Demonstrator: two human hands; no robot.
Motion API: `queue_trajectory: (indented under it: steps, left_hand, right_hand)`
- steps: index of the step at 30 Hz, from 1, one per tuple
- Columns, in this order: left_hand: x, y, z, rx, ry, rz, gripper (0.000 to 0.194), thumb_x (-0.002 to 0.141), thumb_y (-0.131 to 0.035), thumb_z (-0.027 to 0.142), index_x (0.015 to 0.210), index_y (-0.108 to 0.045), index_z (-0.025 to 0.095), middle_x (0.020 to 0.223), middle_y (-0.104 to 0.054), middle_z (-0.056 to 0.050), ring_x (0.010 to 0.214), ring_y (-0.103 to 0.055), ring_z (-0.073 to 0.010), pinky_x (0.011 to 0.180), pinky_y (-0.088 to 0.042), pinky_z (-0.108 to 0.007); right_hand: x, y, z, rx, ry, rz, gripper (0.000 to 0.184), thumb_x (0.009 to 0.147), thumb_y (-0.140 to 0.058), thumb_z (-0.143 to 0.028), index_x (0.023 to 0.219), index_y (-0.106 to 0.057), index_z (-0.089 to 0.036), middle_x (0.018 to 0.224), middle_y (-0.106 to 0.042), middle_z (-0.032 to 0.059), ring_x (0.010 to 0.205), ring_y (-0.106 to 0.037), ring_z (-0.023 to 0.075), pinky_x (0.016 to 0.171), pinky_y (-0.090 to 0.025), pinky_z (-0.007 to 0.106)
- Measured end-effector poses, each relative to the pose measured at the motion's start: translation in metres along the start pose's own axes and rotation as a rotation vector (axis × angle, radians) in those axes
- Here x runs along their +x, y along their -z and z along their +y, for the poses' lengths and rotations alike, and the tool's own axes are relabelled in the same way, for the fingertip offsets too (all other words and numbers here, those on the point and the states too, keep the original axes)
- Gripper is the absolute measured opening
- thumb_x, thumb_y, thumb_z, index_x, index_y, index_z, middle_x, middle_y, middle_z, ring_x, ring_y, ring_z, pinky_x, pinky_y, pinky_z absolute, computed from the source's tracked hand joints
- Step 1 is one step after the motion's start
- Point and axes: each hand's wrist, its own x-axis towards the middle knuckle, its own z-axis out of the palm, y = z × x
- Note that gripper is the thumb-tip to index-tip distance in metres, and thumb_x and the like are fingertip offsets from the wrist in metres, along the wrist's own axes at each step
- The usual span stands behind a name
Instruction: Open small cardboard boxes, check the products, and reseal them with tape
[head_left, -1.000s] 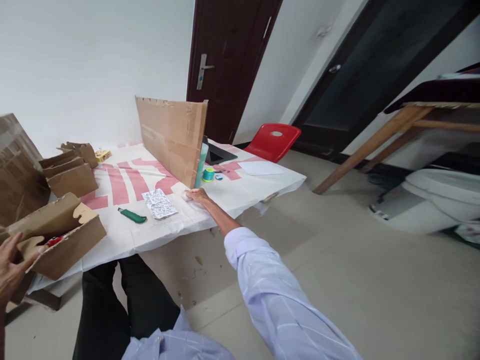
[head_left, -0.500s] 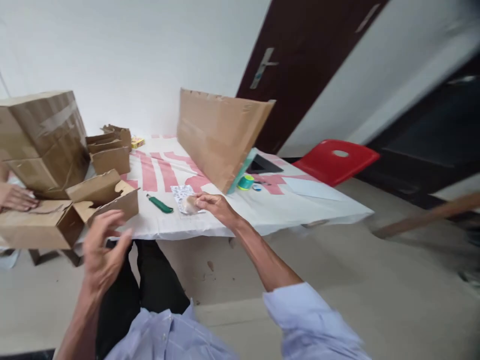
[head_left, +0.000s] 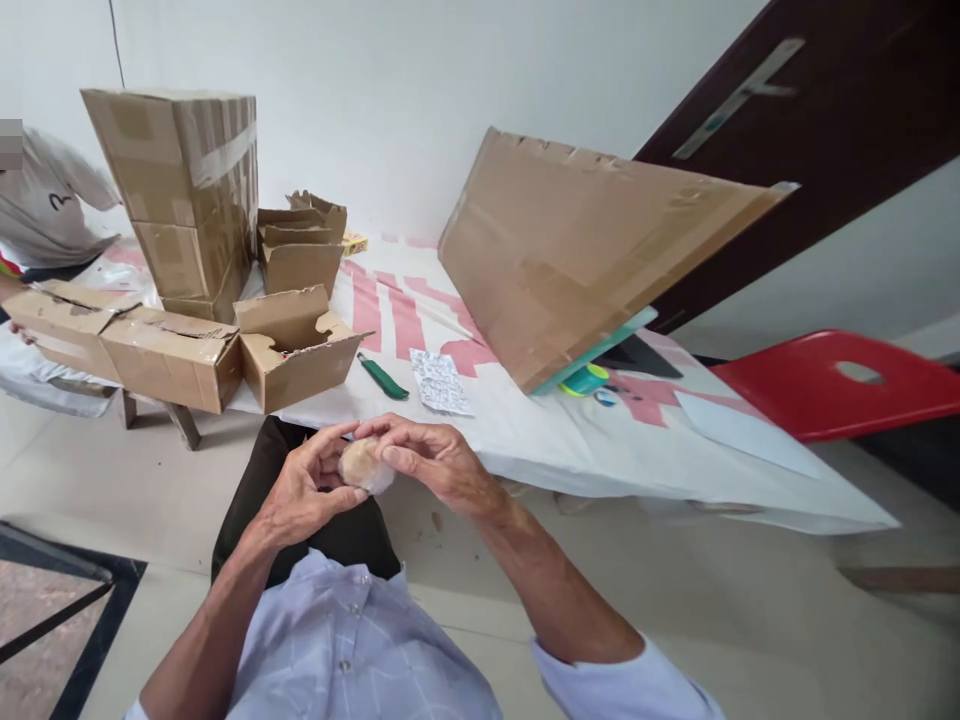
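Note:
Between my two hands, just off the table's front edge and above my lap, is a round beige item in clear plastic wrap (head_left: 363, 466); I cannot make out its kind. My right hand (head_left: 435, 462) pinches its right side with thumb and fingers. On its left, my left hand (head_left: 311, 482) curls around it, thumb at the lower edge. Behind them on the table lie a green utility knife (head_left: 383, 378) and a printed paper sheet (head_left: 440, 382). Left of the knife stands an open cardboard box (head_left: 304, 370).
Closed cardboard boxes (head_left: 169, 355) line the left front edge, with a tall carton (head_left: 214, 190) behind. A large cardboard panel (head_left: 585, 250) leans over a green tape roll (head_left: 585, 380). A red chair (head_left: 810, 385) stands right. A person (head_left: 52, 200) is at far left.
My right hand has brought the wrapped item from the sheet toward me. My left hand has moved right and closed on it too. The view has swung left.

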Motion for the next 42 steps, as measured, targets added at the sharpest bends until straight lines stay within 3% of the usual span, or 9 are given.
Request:
queue_trajectory:
  steps: [4, 9, 15, 19, 27, 31, 35, 37, 42]
  left_hand:
    - [-0.004, 0.002, 0.000, -0.127, -0.034, -0.005, 0.070, 0.071, -0.096, 0.026, 0.136, -0.070, 0.029, 0.122, -0.074, -0.009, 0.100, -0.072, -0.0223, 0.085, -0.058, -0.033]
    - [-0.010, -0.004, 0.006, -0.203, -0.035, -0.019, 0.057, 0.072, -0.097, 0.032, 0.123, -0.074, 0.024, 0.114, -0.075, -0.008, 0.092, -0.073, -0.0209, 0.078, -0.059, -0.030]
    - [-0.017, -0.006, 0.008, -0.246, 0.013, -0.099, 0.070, 0.075, -0.094, 0.043, 0.139, -0.069, 0.027, 0.119, -0.073, -0.011, 0.094, -0.073, -0.0236, 0.074, -0.060, -0.030]
    - [-0.019, -0.007, 0.001, -0.225, 0.014, -0.032, 0.064, 0.078, -0.092, 0.039, 0.137, -0.069, 0.027, 0.118, -0.072, -0.010, 0.093, -0.072, -0.0226, 0.071, -0.059, -0.030]
    - [-0.012, -0.023, -0.003, -0.156, -0.112, 0.186, 0.060, 0.070, -0.098, 0.029, 0.123, -0.069, 0.024, 0.105, -0.071, -0.003, 0.091, -0.066, -0.0182, 0.077, -0.056, -0.029]
    - [-0.014, -0.029, 0.001, -0.158, -0.145, 0.193, 0.052, 0.071, -0.096, 0.024, 0.113, -0.066, 0.023, 0.111, -0.072, -0.003, 0.091, -0.065, -0.0147, 0.080, -0.054, -0.026]
    - [-0.017, -0.029, 0.003, -0.213, -0.113, 0.095, 0.054, 0.072, -0.095, 0.025, 0.114, -0.060, 0.024, 0.124, -0.072, -0.007, 0.098, -0.069, -0.0180, 0.083, -0.055, -0.028]
    - [-0.018, -0.025, 0.002, -0.170, -0.121, 0.087, 0.054, 0.073, -0.094, 0.026, 0.114, -0.058, 0.025, 0.122, -0.072, -0.007, 0.101, -0.070, -0.0196, 0.084, -0.056, -0.029]
    - [-0.020, -0.015, 0.004, 0.172, -0.249, 0.236, 0.055, 0.079, -0.089, 0.021, 0.124, -0.058, 0.027, 0.127, -0.070, -0.007, 0.108, -0.068, -0.0197, 0.087, -0.055, -0.028]
  right_hand:
    - [-0.003, -0.006, -0.010, 0.064, -0.009, 0.118, 0.034, 0.087, -0.079, -0.061, 0.077, -0.077, -0.028, 0.119, -0.077, 0.0084, 0.111, -0.072, 0.0274, 0.098, -0.059, 0.046]
    - [-0.008, -0.010, -0.013, 0.067, -0.016, 0.227, 0.030, 0.087, -0.078, -0.060, 0.079, -0.076, -0.030, 0.112, -0.076, 0.0080, 0.103, -0.072, 0.0271, 0.084, -0.062, 0.043]
    - [-0.011, -0.022, -0.008, 0.006, 0.062, 0.246, 0.024, 0.091, -0.076, -0.052, 0.083, -0.078, -0.030, 0.103, -0.077, 0.0065, 0.100, -0.070, 0.0250, 0.090, -0.059, 0.042]
    - [-0.016, -0.024, -0.008, -0.019, 0.107, 0.256, 0.021, 0.094, -0.073, -0.047, 0.083, -0.078, -0.029, 0.100, -0.075, 0.0061, 0.098, -0.070, 0.0254, 0.090, -0.058, 0.044]
    - [-0.031, -0.034, -0.008, -0.045, 0.256, 0.435, 0.014, 0.096, -0.071, -0.033, 0.087, -0.081, -0.032, 0.096, -0.071, 0.0065, 0.094, -0.068, 0.0259, 0.090, -0.057, 0.048]
    - [-0.034, -0.039, -0.007, -0.017, 0.308, 0.452, 0.015, 0.099, -0.068, -0.026, 0.090, -0.081, -0.028, 0.095, -0.071, 0.0046, 0.093, -0.068, 0.0218, 0.088, -0.057, 0.042]
    - [-0.036, -0.040, -0.007, -0.019, 0.333, 0.446, 0.015, 0.100, -0.067, -0.025, 0.091, -0.079, -0.025, 0.095, -0.072, 0.0051, 0.091, -0.069, 0.0212, 0.085, -0.058, 0.041]
    - [-0.037, -0.038, -0.010, -0.036, 0.361, 0.437, 0.013, 0.100, -0.067, -0.026, 0.092, -0.078, -0.025, 0.095, -0.073, 0.0052, 0.089, -0.070, 0.0214, 0.085, -0.059, 0.042]
    - [-0.044, -0.029, -0.025, -0.025, 0.511, 0.511, 0.009, 0.099, -0.068, -0.029, 0.094, -0.075, -0.027, 0.086, -0.074, 0.0031, 0.079, -0.070, 0.0203, 0.073, -0.060, 0.039]
